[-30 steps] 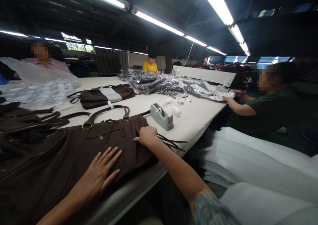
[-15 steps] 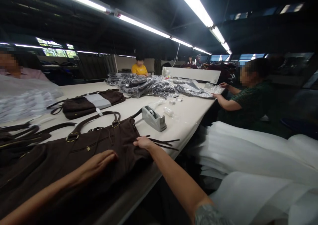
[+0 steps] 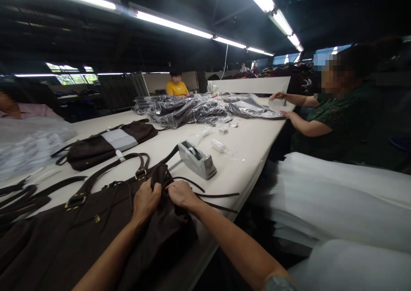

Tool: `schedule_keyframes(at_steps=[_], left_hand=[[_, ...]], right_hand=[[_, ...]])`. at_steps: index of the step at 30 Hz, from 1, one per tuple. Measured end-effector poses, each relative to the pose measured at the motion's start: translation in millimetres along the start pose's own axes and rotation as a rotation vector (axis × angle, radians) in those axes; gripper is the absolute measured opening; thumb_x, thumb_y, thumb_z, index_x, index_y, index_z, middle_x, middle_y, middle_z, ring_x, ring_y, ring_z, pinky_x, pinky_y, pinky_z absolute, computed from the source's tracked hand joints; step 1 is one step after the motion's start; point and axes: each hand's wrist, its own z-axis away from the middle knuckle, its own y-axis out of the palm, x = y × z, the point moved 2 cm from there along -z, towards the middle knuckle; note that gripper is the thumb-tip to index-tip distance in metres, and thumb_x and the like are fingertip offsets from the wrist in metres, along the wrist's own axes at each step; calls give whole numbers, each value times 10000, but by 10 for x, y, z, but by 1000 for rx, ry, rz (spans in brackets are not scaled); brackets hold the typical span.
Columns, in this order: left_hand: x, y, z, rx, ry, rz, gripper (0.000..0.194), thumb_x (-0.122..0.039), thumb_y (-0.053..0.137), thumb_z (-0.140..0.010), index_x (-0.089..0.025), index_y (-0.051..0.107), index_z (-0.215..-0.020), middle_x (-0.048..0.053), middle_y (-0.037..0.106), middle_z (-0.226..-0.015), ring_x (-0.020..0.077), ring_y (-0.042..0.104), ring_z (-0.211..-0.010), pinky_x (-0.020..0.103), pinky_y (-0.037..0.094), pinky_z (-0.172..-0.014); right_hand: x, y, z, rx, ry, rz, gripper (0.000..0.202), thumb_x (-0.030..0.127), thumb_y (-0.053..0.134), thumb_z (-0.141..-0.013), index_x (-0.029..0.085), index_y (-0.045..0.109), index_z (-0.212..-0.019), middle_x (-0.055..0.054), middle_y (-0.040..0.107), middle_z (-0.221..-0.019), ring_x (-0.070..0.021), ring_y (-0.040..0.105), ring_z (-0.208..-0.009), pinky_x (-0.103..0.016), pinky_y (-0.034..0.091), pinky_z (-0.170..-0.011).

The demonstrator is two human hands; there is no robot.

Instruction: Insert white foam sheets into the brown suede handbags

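A large dark brown handbag [image 3: 80, 244] lies on its side along the table's near edge. Its looped handles with brass-coloured buckles point away from me. My left hand [image 3: 146, 200] is closed on the bag's fabric close to its right end. Just right of it, my right hand [image 3: 182, 194] pinches the end of the bag by the thin dark straps [image 3: 218, 195], which trail over the table. What lies inside the fingers is partly hidden. Beyond my hands stands a grey tape dispenser [image 3: 197, 159].
A second brown bag [image 3: 111, 145] with a white paper band lies further back. Plastic-wrapped bags [image 3: 186, 109] are heaped at the far end. A co-worker [image 3: 340, 102] handles one at the right. Stacked white sheets [image 3: 334, 197] stand beside the table [image 3: 247, 149]; other people are behind it.
My left hand has moved right and forward from lying over the bag's side to gripping its right end. My right hand has shifted slightly left, and the view has turned a little.
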Motion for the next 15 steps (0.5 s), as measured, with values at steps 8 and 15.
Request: schedule_keyframes(at_steps=[8,15], left_hand=[[54,6,8,-25,16,88,420,-251,328,-851,-189,638,-1128,95,653,-911,252,649,-856,320,479,-755],[80,26,8,-12,-7,139,407,-252,350,-848,-189,653,-1112,69,633,-880,227,638,-831,302,464,-741]], right_hand=[[43,-143,-689,-147,-237,389,176,144,586,-762,103,722,-867,-109,725,-922,-199,640,-858,-243,439,-743],[61,-336,-779,62,-402,398,108,218,654,-773,126,708,-794,9,654,-715,-116,543,-673,-197,362,-603]])
